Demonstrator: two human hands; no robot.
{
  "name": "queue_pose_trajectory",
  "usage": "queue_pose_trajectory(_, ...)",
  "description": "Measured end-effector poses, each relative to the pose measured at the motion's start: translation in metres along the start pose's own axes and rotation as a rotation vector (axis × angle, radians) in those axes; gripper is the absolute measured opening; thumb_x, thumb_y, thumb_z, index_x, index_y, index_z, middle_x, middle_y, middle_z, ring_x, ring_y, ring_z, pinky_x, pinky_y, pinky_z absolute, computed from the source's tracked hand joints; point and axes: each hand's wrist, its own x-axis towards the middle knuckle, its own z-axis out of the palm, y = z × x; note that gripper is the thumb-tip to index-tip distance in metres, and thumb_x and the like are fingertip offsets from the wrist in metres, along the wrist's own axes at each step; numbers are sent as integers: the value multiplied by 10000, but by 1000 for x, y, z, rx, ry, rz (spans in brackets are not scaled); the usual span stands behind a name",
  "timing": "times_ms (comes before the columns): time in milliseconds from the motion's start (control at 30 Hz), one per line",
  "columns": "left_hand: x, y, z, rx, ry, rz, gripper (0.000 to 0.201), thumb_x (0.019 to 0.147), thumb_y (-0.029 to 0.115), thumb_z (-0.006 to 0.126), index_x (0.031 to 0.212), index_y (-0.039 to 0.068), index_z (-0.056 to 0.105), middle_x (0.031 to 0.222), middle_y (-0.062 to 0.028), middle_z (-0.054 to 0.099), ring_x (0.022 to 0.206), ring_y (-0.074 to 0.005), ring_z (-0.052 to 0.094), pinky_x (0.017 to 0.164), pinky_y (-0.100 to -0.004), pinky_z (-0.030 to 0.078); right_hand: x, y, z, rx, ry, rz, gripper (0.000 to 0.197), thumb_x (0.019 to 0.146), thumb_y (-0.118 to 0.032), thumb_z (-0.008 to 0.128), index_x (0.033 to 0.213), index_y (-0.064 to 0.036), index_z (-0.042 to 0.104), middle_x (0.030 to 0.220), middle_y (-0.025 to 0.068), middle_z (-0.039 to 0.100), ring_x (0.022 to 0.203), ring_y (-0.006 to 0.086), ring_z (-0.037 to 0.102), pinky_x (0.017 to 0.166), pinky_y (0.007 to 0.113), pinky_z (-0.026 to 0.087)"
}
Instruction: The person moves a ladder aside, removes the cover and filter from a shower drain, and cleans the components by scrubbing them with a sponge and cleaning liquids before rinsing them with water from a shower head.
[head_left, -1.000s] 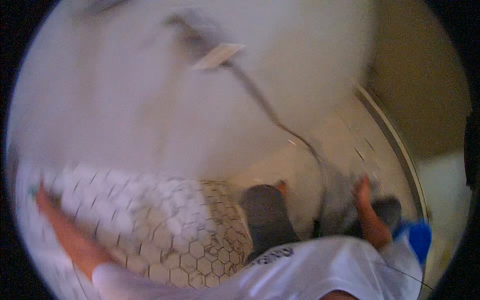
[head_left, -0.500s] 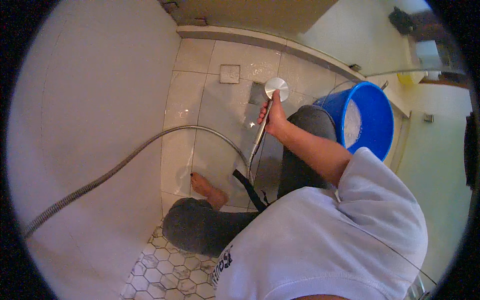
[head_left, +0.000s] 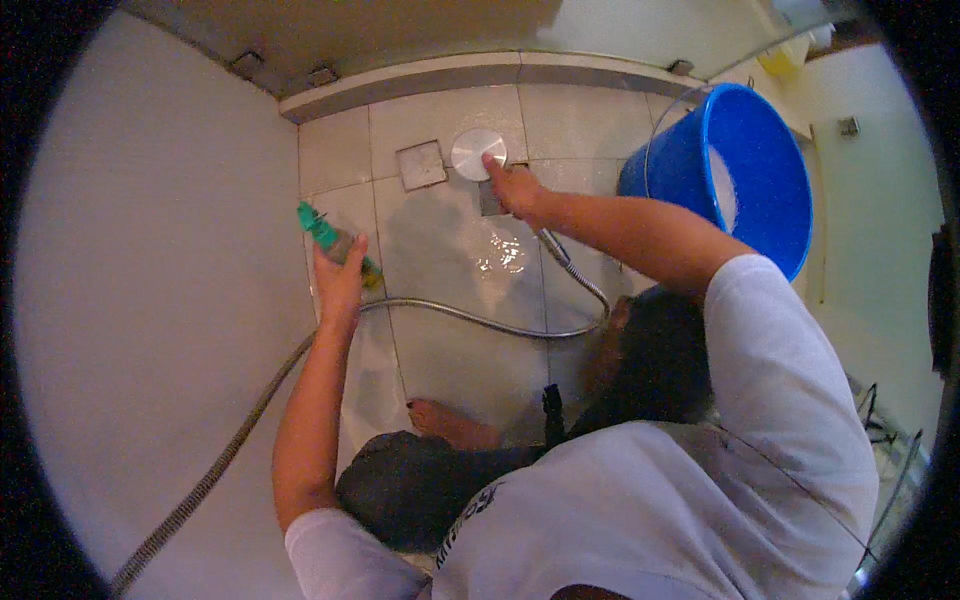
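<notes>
Over the wet floor at the upper middle, my right hand (head_left: 515, 190) is closed round the handle of a handheld shower head (head_left: 478, 153). The thumb rests against its round silver back. From the handle, a flexible metal hose (head_left: 480, 322) loops across to the left wall. Beside that wall my left hand (head_left: 342, 268) is wrapped around a slim teal-and-clear tool (head_left: 318, 226), teal at the far end and yellowish green at the near end. Its exact kind is too blurred to tell.
A blue bucket (head_left: 660, 165) with whitish suds or water inside stands tilted in view at the right. A low curb (head_left: 430, 78) runs along the far side, beneath glass. Near it lies a square floor plate (head_left: 421, 165). My bare foot (head_left: 455, 424) is on the tiles.
My left hand has come into view, holding the teal-and-clear tool. The shower head has moved left and slightly farther away, and the hose loop has shifted right. The view has turned somewhat.
</notes>
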Motion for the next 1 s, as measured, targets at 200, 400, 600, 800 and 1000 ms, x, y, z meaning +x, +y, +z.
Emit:
queue_pose_trajectory(200, 85, -103, 12, 10, 163, 262, 471, 729, 236, 706, 1040, -7, 449, 895, -79, 511, 766, -166, 499, 686, -309, 439, -41, 41, 99, -187, 319, -214, 380, 836, -263, 479, 1123, -15, 451, 1006, 247, 537, 927, 404, 525, 793, 455, 414)
queue_pose_trajectory(400, 79, -120, 9, 69, 300, 228, 494, 733, 262, 708, 1035, -23, 442, 935, -103, 493, 809, -196, 501, 738, -320, 437, -53, 69, 163, 43, 409, -193, 250, 790, -95, 516, 1006, 1, 434, 976, 243, 495, 929, 398, 490, 777, 453, 404)
queue_pose_trajectory(600, 79, -155, 0, 113, 249, 282, 480, 717, 249, 724, 1025, -9, 462, 928, -102, 512, 833, -202, 505, 741, -327, 440, -33, 87, 194, -42, 527, -288, 223, 737, -64, 529, 937, -1, 454, 924, 224, 487, 858, 377, 485, 726, 450, 409)
queue_pose_trajectory(800, 72, -163, -5, 122, 61, 147, 512, 670, 244, 759, 1036, 10, 488, 944, -110, 541, 844, -203, 535, 739, -327, 447, -31, 93, 169, -279, 461, -487, 258, 717, -104, 573, 935, 5, 490, 934, 211, 499, 897, 372, 484, 766, 437, 411)
queue_pose_trajectory(1000, 87, -173, -2, 206, 65, 171, 507, 664, 272, 755, 1014, 1, 506, 892, -104, 575, 777, -202, 561, 709, -318, 459, -18, 100, 160, -264, 260, -502, 316, 753, -153, 596, 1019, -11, 501, 974, 194, 502, 940, 363, 485, 814, 418, 403)
